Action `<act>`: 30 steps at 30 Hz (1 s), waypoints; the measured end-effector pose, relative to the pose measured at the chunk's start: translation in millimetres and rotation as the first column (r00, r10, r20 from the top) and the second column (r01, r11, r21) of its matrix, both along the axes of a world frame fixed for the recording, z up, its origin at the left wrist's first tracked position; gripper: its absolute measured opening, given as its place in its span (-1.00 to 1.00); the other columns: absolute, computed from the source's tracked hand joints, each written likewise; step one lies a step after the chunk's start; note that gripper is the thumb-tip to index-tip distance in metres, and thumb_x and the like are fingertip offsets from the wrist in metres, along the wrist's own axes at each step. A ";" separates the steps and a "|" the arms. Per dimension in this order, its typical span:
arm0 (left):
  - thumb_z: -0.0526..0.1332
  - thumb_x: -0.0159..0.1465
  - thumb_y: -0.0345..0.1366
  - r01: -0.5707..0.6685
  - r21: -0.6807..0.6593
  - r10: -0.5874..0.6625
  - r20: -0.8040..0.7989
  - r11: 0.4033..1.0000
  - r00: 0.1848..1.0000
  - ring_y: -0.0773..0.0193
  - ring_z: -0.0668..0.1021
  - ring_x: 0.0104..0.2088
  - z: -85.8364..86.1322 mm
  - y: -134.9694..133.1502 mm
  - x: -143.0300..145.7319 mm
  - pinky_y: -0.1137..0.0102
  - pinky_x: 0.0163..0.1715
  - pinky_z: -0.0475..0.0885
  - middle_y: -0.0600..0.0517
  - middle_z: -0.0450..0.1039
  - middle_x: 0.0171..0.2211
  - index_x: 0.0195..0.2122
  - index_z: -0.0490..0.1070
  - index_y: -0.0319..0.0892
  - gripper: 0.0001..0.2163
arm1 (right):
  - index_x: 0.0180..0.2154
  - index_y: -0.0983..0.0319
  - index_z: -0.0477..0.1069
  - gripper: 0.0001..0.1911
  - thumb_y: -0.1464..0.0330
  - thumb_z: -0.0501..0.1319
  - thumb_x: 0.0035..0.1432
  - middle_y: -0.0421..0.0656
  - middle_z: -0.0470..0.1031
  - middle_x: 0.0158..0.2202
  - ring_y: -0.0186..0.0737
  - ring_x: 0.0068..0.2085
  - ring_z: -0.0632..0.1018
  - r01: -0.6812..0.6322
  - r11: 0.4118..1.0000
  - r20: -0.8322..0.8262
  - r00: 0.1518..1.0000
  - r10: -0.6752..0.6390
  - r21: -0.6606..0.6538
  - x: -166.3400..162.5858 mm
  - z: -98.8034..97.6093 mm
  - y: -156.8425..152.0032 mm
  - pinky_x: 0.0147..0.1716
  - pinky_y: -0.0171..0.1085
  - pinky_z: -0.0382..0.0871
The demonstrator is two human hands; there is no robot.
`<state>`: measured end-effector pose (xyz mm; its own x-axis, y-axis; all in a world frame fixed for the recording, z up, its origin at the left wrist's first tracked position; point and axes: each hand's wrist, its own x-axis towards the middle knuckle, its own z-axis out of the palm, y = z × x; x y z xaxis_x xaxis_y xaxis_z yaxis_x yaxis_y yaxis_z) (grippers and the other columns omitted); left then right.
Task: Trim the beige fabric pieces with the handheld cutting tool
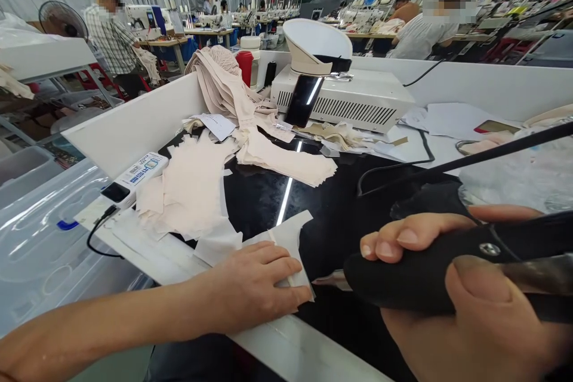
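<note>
My left hand (262, 286) lies with its fingers stretched out on a pale, flat piece of cloth or paper (298, 233) at the front edge of the black glossy tabletop (264, 191). It presses from above and grips nothing. At the lower right, close to the camera, my right hand (452, 286) is wrapped around a thick black-handled tool (398, 283) with a screw in its side. I cannot make out what kind of tool it is. Left of my hands is a heap of cut beige fabric pieces (192, 185). Beyond it a layered beige fabric strip (286, 161) lies on the black surface.
A white vented box (358, 98) carries a sun visor (316, 42); a phone (304, 100) leans against it. A power bank (134, 179) with a cable sits at the left edge. A black rod (492, 149) crosses from the right. Co-workers (111, 36) sit and stand beyond.
</note>
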<state>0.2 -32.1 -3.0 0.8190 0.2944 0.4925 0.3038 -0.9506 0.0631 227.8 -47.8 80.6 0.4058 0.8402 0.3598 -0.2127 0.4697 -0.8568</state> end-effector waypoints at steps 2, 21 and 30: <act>0.27 0.75 -0.36 -0.007 -0.001 0.007 0.018 1.000 1.000 0.06 0.74 0.06 -0.8 -0.7 -0.5 0.19 0.21 0.69 -0.18 0.69 0.11 0.19 0.67 -0.17 -0.84 | -0.13 -0.06 0.73 -0.43 0.15 0.90 -0.12 -0.32 0.63 -0.44 -0.08 -0.47 0.63 -0.010 1.000 0.002 1.000 0.010 0.005 1.3 2.0 1.2 -0.45 -0.04 0.74; 0.29 0.75 -0.30 -0.050 0.011 0.048 0.120 0.999 0.992 0.04 0.72 0.08 3.1 -2.6 0.0 0.21 0.22 0.72 -0.23 0.72 0.12 0.09 0.75 -0.12 -0.82 | -0.09 -0.13 0.68 -0.57 0.22 0.76 0.07 -0.35 0.52 -0.41 -0.02 -0.44 0.62 0.006 1.000 0.045 0.999 -0.006 -0.005 -9.6 -1.6 10.3 -0.41 0.03 0.75; 0.37 0.71 -0.26 -0.091 -0.012 0.091 0.038 0.996 0.995 0.00 0.72 0.17 3.6 -19.5 2.1 0.19 0.29 0.69 -0.25 0.71 0.11 0.19 0.67 -0.19 -0.84 | -0.04 -0.09 0.67 -0.62 0.22 0.72 0.19 -0.33 0.55 -0.38 -0.06 -0.42 0.61 0.051 0.999 0.045 0.998 -0.051 0.007 -19.3 -5.3 3.7 -0.40 -0.02 0.73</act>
<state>2.3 -51.7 0.6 0.7688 0.3721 0.5201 0.3862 -0.9184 0.0862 208.5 -44.1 75.2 0.4314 0.8167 0.3832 -0.1495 0.4836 -0.8624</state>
